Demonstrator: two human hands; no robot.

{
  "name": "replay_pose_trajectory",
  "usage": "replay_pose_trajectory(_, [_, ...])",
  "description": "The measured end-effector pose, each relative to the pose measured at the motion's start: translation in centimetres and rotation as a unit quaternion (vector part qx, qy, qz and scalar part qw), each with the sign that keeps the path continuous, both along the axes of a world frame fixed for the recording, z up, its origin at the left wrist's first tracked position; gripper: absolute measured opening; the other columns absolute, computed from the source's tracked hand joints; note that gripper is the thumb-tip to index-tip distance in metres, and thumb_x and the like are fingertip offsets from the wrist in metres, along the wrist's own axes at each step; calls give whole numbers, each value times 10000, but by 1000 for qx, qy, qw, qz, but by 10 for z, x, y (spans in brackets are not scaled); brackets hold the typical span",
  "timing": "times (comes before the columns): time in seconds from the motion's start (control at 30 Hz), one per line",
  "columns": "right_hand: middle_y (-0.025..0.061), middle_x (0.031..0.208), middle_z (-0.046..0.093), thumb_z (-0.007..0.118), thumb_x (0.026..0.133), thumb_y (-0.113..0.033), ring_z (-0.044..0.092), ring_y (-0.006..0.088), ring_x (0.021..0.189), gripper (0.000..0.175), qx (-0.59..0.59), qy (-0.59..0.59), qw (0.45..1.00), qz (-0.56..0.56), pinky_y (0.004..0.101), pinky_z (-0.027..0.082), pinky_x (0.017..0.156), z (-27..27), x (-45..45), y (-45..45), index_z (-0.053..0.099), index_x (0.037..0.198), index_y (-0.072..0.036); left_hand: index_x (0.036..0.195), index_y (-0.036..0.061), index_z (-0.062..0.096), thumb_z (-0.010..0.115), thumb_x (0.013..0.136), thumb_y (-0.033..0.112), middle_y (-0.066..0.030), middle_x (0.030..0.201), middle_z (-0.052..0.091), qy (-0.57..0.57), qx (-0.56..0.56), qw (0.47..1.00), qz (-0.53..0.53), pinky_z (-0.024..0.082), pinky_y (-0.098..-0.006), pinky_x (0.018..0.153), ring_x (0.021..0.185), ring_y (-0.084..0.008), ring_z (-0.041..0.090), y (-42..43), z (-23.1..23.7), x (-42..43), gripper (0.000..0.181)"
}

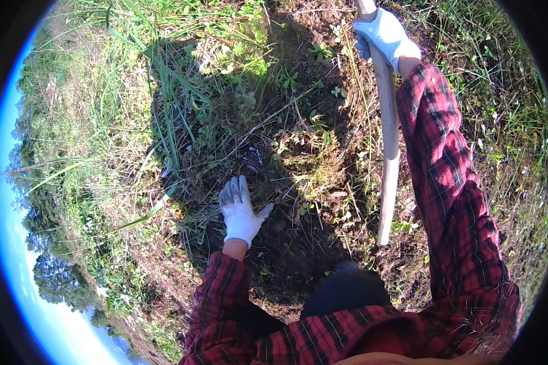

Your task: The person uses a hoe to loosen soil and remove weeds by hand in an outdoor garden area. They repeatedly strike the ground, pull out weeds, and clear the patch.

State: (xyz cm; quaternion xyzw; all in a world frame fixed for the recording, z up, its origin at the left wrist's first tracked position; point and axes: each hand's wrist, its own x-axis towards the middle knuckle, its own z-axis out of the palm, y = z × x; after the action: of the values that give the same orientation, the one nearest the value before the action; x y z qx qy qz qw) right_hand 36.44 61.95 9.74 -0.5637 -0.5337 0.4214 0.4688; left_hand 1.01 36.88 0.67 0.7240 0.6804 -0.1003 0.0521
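Note:
My left hand [241, 212], in a white knit glove with greyish fingertips, is spread over shaded soil and dry grass, thumb apart and nothing visible in it. Whether it presses on the ground I cannot tell. At the upper right my right hand [383, 36], gloved the same way, is closed around a curved wooden pole or tool handle [387, 127]. The pole's lower end points back towards me; its upper end runs out of the picture, so any tool head is hidden. Just beyond my left hand lie small whitish scraps [254, 157] on dark soil.
Long green grass blades [166, 105] rise ahead of my left hand. A sunlit mossy clump [317, 159] sits between my hands. My dark-clad knee [347, 292] is near the bottom. Low weeds and grass cover the slope around, with trees [57, 278] and sky at the left rim.

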Motion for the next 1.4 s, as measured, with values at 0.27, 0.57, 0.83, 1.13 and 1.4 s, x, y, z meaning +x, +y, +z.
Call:
replay_pose_trajectory(0.27, [171, 753, 618, 632, 778, -207, 637, 256, 603, 399, -297, -101, 948, 59, 345, 520, 541, -107, -30, -186, 465, 1049, 34, 1410, -46, 57, 563, 694, 668, -253, 1458, 132, 57, -176, 983, -15, 61, -522, 1091, 1359, -411, 93, -4, -65, 31, 1131])
replay_pose_trajectory(0.57, [34, 694, 592, 691, 734, -103, 556, 100, 517, 223, -525, 200, 816, 137, 248, 466, 466, -66, 37, -361, 570, 907, -30, 1278, -50, 411, 540, 773, 600, -254, 1158, 549, -60, -278, 957, 55, 436, -391, 901, 1061, -325, 557, 34, -3, 60, 832])
replay_pose_trajectory(0.83, [6, 671, 539, 631, 772, -108, 512, 64, 495, 227, -148, 102, 983, -35, 188, 445, 444, 26, 42, -239, 539, 952, -5, 1331, 243, 394, 615, 811, 383, -299, 1334, 323, -166, 86, 980, 67, 469, -384, 836, 1119, -361, 499, 134, 35, 105, 583])
replay_pose_trajectory(1.13, [49, 681, 572, 618, 805, -144, 565, 112, 503, 239, -154, 82, 984, 42, 248, 493, 463, -21, 14, -169, 525, 978, -7, 1061, 39, 578, 525, 821, 393, -207, 1000, 627, -108, -122, 977, 138, 464, -437, 836, 973, -360, 589, 142, -36, 118, 431])
replay_pose_trajectory(1.4, [86, 702, 614, 677, 742, -157, 607, 148, 563, 295, -365, -158, 903, 161, 284, 488, 505, -143, 35, -446, 573, 983, -22, 1014, 44, 564, 534, 819, 290, -197, 939, 641, 117, -65, 968, 211, 487, -452, 756, 874, -365, 620, 48, -17, -77, 316])
